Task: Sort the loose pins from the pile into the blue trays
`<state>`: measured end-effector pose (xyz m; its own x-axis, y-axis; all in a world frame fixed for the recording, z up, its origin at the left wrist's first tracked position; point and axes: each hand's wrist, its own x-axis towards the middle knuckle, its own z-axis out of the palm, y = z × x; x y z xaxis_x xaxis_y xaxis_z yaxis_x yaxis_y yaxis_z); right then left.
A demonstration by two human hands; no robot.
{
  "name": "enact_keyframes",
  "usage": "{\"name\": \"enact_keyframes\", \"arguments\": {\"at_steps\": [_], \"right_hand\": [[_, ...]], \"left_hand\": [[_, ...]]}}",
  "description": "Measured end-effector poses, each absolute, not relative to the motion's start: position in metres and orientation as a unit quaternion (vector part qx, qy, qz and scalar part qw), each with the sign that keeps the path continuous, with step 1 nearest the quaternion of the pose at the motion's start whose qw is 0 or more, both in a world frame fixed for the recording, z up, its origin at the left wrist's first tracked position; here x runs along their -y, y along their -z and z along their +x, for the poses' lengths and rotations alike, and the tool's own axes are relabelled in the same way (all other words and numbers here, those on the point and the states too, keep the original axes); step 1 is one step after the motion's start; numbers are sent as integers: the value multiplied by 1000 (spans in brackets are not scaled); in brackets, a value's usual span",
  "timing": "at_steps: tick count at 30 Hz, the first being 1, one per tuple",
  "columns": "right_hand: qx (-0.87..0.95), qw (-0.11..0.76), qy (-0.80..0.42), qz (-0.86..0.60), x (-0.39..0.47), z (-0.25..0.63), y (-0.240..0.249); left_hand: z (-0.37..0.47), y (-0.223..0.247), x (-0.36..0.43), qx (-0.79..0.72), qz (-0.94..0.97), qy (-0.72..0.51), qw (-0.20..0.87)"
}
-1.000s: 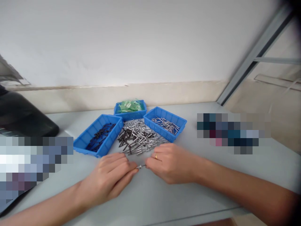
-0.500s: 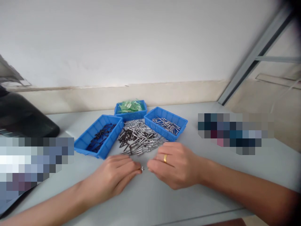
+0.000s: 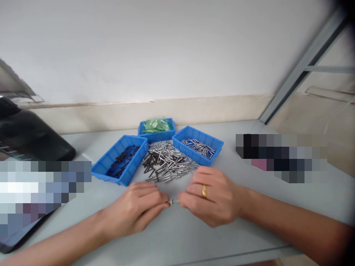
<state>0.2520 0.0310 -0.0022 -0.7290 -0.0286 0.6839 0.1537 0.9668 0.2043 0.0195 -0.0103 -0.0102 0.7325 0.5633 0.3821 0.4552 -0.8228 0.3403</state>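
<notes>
My left hand is closed in a pinch near the front middle of the table, with a small silver metal end showing at its fingertips. It looks like the flanged end of a blind rivet. A thin pin runs from there to the pinched fingertips of my right hand, which wears a gold ring. Whether this is one piece or more is hidden by the fingers. Just behind both hands lies a loose pile of silver and dark blind rivets.
Left of the pile stands a blue bin with dark rivets; right of it, a blue bin with silver ones. A third blue bin holds green-white pieces by the wall. A dark bottle lies left. Blurred patches cover both sides.
My right hand has shifted slightly right, and a thin pin now shows between the two hands' fingertips. The whole view has drifted a little; bins and pile look unchanged.
</notes>
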Motion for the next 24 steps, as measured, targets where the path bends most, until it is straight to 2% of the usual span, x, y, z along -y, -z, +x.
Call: {"name": "enact_keyframes", "arguments": {"at_steps": [6,11,16,20,24], "right_hand": [[932,313,125,-131,-38,252,10],[965,222,93,-102,-35,251,15],[973,186,81,-113,-31,250,18],[969,203,97,-100,-32,250,16],[944,287,123,-102,-38,252,11]], "left_hand": [[18,7,13,-348,887,-301,30],[19,7,14,-296,913,-280,17],[20,9,13,-258,925,-277,-20],[21,6,14,-244,929,-276,-27],[19,4,13,-312,902,-300,0]]}}
